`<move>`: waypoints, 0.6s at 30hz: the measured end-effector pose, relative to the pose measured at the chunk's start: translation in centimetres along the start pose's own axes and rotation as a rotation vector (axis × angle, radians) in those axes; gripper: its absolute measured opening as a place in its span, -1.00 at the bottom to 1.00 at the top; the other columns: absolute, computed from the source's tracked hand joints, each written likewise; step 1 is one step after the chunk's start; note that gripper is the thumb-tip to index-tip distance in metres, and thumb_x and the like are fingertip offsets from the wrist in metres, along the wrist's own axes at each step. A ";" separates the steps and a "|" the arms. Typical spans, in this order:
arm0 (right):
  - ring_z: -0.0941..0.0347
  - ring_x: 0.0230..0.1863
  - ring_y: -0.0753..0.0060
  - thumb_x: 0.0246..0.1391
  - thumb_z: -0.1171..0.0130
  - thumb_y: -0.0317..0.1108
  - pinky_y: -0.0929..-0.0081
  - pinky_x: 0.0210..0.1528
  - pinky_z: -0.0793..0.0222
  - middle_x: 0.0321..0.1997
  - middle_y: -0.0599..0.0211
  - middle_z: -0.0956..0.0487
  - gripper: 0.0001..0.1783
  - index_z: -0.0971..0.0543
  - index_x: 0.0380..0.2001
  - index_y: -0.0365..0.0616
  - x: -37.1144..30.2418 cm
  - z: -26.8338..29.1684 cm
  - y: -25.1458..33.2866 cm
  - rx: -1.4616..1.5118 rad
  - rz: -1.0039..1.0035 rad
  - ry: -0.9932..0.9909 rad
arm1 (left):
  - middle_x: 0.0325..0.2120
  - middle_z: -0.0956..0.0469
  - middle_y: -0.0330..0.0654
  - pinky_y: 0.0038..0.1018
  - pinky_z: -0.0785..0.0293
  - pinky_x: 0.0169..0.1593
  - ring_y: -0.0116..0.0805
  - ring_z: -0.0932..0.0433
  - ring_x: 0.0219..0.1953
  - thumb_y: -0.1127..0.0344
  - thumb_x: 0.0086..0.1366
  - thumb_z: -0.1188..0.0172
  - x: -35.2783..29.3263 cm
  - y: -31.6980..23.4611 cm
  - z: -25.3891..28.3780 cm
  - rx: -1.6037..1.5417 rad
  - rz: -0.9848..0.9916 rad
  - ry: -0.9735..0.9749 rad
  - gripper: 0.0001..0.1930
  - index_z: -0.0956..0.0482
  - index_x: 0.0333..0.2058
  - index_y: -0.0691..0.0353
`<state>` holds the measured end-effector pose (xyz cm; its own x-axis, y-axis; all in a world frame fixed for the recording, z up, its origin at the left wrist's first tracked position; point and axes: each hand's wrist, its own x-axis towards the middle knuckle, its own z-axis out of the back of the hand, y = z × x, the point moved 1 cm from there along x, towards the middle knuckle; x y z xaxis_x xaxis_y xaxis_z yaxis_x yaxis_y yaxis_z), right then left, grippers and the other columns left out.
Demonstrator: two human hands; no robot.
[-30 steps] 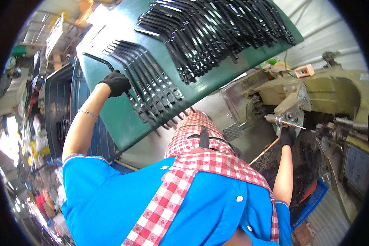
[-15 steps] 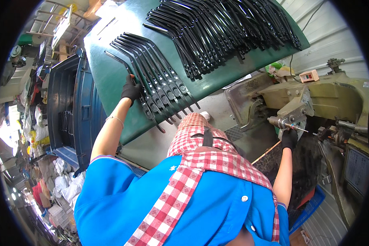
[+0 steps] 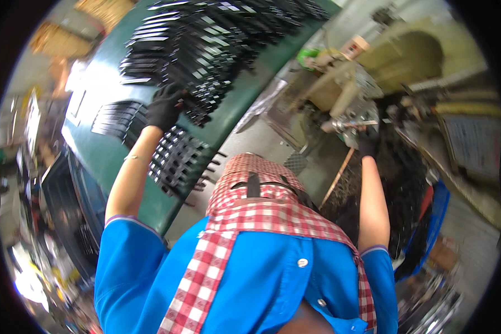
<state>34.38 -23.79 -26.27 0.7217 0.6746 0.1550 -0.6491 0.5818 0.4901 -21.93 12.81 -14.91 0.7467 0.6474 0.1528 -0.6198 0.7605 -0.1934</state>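
My left hand (image 3: 166, 107), in a black glove, is over the green table at the near left edge of a large pile of black bent metal rods (image 3: 206, 42). Its fingers point into the rods, smeared by motion, so their grip is unclear. Beneath my left wrist lies a smaller row of black rods with flat, holed ends (image 3: 175, 153). On the right, my black-gloved right hand (image 3: 368, 142) is up against the metal fixture (image 3: 348, 123) of a machine. Its fingers are mostly hidden and blurred there.
The green tabletop (image 3: 86, 161) slants across the upper left. An olive-green machine (image 3: 412, 55) fills the right, with a small switch box (image 3: 355, 48) on it. A blue crate (image 3: 431, 228) stands below right, beside a dark heap. A dark blue cabinet (image 3: 67, 206) is at left.
My left hand has gone from the outer rod of the small row to the large pile. The view has swung to the right. My right hand stays at the machine's fixture.
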 end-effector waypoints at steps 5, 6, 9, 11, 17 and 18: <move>-0.41 -0.44 0.50 0.13 -0.18 -0.38 0.55 -0.29 -0.35 -0.45 0.35 -0.49 -0.86 -0.50 -0.36 -0.24 -2.3 9.6 15.5 1.168 -0.298 -0.004 | -0.14 -0.51 -0.12 -0.22 -0.36 0.03 0.01 -0.45 -0.07 0.41 0.09 -0.12 1.1 2.0 -0.6 0.022 -0.027 0.009 -0.74 -0.52 -0.20 0.09; -0.43 -0.45 0.50 0.10 -0.21 -0.35 0.55 -0.31 -0.36 -0.47 0.37 -0.51 -0.84 -0.53 -0.39 -0.23 -2.9 11.6 18.8 1.230 -0.354 0.015 | -0.18 -0.52 -0.11 -0.22 -0.35 0.01 0.01 -0.45 -0.09 0.40 0.09 -0.12 1.6 2.1 -0.4 0.013 -0.038 -0.020 -0.78 -0.51 -0.23 0.12; -0.48 -0.43 0.50 0.06 -0.26 -0.29 0.54 -0.29 -0.39 -0.47 0.36 -0.55 -0.79 -0.56 -0.41 -0.25 -3.9 13.4 22.1 1.188 -0.248 0.030 | -0.27 -0.54 -0.10 -0.25 -0.34 0.00 -0.01 -0.46 -0.13 0.47 0.08 -0.13 3.3 2.1 0.8 -0.061 -0.162 -0.107 -0.73 -0.52 -0.19 0.13; -0.49 -0.48 0.51 0.01 -0.31 -0.33 0.50 -0.35 -0.44 -0.45 0.33 -0.57 -0.81 -0.57 -0.41 -0.23 -3.6 12.6 21.5 1.147 -0.114 -0.040 | -0.27 -0.54 -0.12 -0.26 -0.36 0.00 -0.04 -0.47 -0.14 0.49 0.08 -0.15 4.7 1.2 1.6 -0.097 -0.195 -0.134 -0.65 -0.53 -0.11 0.08; -0.47 -0.49 0.58 0.03 -0.29 -0.35 0.57 -0.44 -0.39 -0.44 0.37 -0.54 -0.76 -0.52 -0.28 -0.25 -4.9 13.0 22.4 0.969 -0.195 -0.049 | -0.26 -0.53 -0.11 -0.29 -0.43 -0.14 -0.08 -0.50 -0.19 0.53 0.15 -0.13 6.8 2.1 2.5 -0.068 -0.193 -0.213 -0.56 -0.51 0.02 0.01; -0.48 -0.49 0.59 0.03 -0.30 -0.34 0.57 -0.44 -0.38 -0.43 0.34 -0.56 -0.76 -0.52 -0.29 -0.25 -5.4 12.8 21.6 0.928 -0.175 -0.064 | -0.26 -0.53 -0.10 -0.31 -0.45 -0.16 -0.10 -0.52 -0.21 0.57 0.16 -0.12 7.2 2.5 2.7 -0.035 -0.262 -0.284 -0.55 -0.50 0.03 0.06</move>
<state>19.55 -20.64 -5.55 0.8205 0.5696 0.0484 -0.1002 0.0601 0.9932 -18.79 19.52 -11.72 0.7790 0.4228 0.4630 -0.4044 0.9031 -0.1443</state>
